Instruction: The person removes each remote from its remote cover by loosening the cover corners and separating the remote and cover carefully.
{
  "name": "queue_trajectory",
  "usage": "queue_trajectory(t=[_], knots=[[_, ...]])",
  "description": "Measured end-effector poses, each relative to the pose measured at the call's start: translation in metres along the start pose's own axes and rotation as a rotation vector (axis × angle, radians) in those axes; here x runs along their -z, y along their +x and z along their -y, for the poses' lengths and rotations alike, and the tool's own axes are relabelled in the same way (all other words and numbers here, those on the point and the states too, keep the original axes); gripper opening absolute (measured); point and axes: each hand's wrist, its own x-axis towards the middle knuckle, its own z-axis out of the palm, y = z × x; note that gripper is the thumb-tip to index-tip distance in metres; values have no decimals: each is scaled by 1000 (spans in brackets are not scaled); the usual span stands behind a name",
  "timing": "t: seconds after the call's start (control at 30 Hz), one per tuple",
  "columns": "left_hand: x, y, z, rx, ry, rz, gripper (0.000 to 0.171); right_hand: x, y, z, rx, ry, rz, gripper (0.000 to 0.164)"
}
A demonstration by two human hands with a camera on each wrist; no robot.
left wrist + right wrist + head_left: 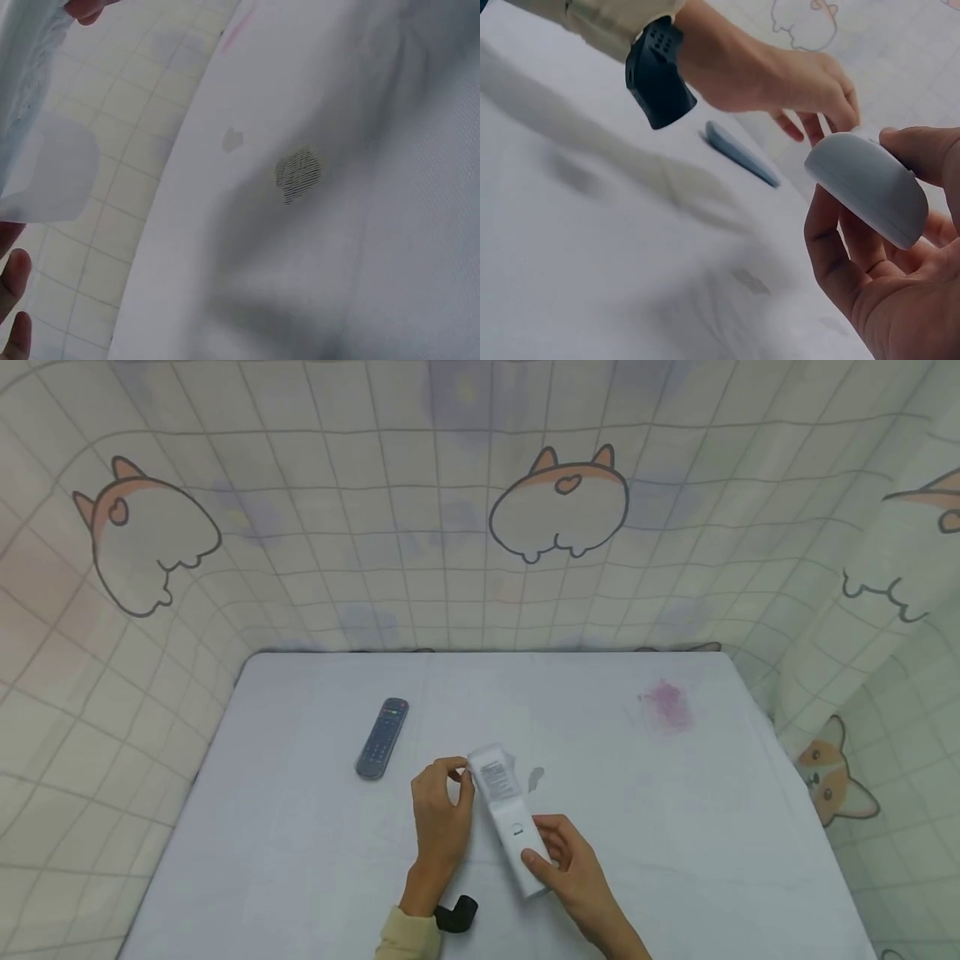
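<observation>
A long white remote control (pixel 501 814), its printed label (pixel 498 779) facing up, slants over the middle front of the table. My right hand (pixel 576 872) grips its near end, thumb on top and fingers beneath; the right wrist view shows this rounded end (pixel 870 187) close up. At the far end, thumb and forefinger of my left hand (pixel 441 810) pinch near the corner. A translucent plastic film (pixel 64 169) sticks out there in the left wrist view, its edge at the left fingertips (pixel 16 271).
A dark grey remote control (pixel 382 737) lies on the white table (pixel 262 827), left of my hands. A pink stain (pixel 670 706) marks the cloth at the back right. Behind the table hangs a checked curtain (pixel 360 552). A black wrist camera (pixel 457 914) sits on the left wrist.
</observation>
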Motion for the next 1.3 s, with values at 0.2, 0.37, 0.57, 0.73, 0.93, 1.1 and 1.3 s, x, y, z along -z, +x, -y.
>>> queue_trajectory(t=[0.2, 0.37, 0.57, 0.73, 0.93, 1.1, 1.3], knots=[[11, 11, -4, 93, -136, 175, 41, 5, 2, 1, 30, -56, 2, 48], [17, 23, 0, 301, -487, 384, 52, 9, 2, 2, 40, -74, 36, 50], [19, 29, 13, 459, -885, 582, 56, 16, 2, 2, 76, -69, 89, 49], [19, 32, 22, 508, -1093, 663, 60, 24, 1, 1, 125, -81, 157, 46], [17, 43, 34, 555, -1079, 772, 46, 33, 0, -3, 136, -81, 233, 43], [19, 57, 42, 453, -975, 1014, 42, 44, 0, -3, 162, -91, 327, 39], [23, 76, 41, 322, -850, 1292, 39, 61, 1, 0, 184, -119, 439, 36]])
